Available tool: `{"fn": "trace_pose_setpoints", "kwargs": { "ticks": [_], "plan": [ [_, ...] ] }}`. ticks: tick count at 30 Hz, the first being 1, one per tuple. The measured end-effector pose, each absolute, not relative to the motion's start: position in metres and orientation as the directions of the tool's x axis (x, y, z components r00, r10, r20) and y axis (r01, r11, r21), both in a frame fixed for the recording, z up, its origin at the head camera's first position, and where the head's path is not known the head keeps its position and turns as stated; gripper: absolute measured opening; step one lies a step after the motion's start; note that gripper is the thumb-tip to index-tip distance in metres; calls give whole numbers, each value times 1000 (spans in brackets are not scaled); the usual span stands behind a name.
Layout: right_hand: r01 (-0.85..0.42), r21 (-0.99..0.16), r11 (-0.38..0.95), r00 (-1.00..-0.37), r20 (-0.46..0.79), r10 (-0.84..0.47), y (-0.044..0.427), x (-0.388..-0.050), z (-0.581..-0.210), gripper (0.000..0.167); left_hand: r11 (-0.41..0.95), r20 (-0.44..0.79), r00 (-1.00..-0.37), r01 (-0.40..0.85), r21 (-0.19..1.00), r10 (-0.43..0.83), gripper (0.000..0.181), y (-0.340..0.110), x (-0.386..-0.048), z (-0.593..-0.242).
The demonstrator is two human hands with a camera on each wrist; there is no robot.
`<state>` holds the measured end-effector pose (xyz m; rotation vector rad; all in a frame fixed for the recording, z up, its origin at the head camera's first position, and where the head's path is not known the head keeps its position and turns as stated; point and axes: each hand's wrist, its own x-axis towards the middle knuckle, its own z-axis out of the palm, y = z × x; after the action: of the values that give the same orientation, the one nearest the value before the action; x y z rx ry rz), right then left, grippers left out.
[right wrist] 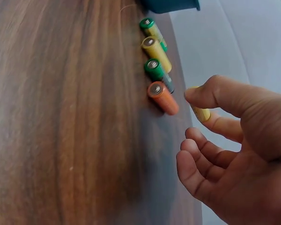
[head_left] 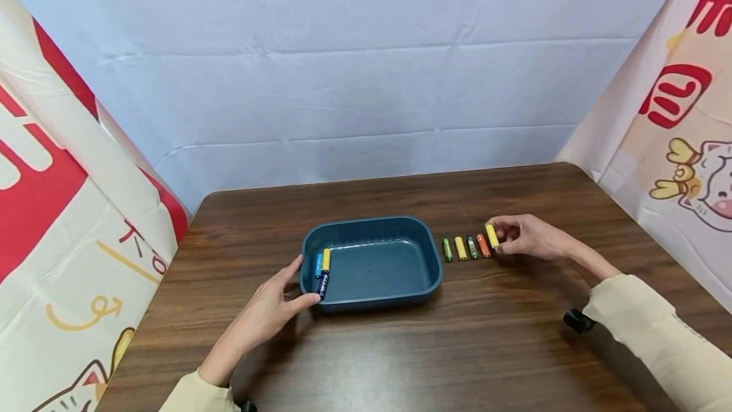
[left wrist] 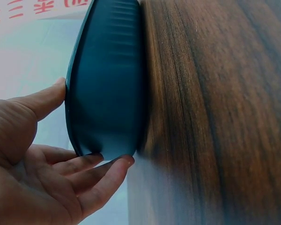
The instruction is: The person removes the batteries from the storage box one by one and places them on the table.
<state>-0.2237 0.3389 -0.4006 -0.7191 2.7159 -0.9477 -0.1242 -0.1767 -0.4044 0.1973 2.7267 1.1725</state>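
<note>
Fingers (right wrist: 225,126) of right hand (head_left: 528,236) pinch yellow cylindrical battery (head_left: 492,236)
Left hand's (head_left: 270,305) fingers hold a blue rectangular plastic tray (head_left: 374,272).

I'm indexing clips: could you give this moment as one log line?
right hand: pinches yellow battery | left hand: holds blue tray corner | tray: three batteries | table row: four batteries

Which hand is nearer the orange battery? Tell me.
Right. The right hand is beside the orange battery, pinching a yellow battery; the left hand is farther, holding the far end of the tray.
</note>
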Motion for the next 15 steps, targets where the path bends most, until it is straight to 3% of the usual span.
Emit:
{"fn": "trace_pose_setpoints", "kwargs": {
  "ticks": [15],
  "plan": [
    [-316, -644, 696, -868, -100, -487, 345, -228, -418, 41, 681, -105, -978, 47, 731, 180, 86, -176, -124, -404]
  ]
}}
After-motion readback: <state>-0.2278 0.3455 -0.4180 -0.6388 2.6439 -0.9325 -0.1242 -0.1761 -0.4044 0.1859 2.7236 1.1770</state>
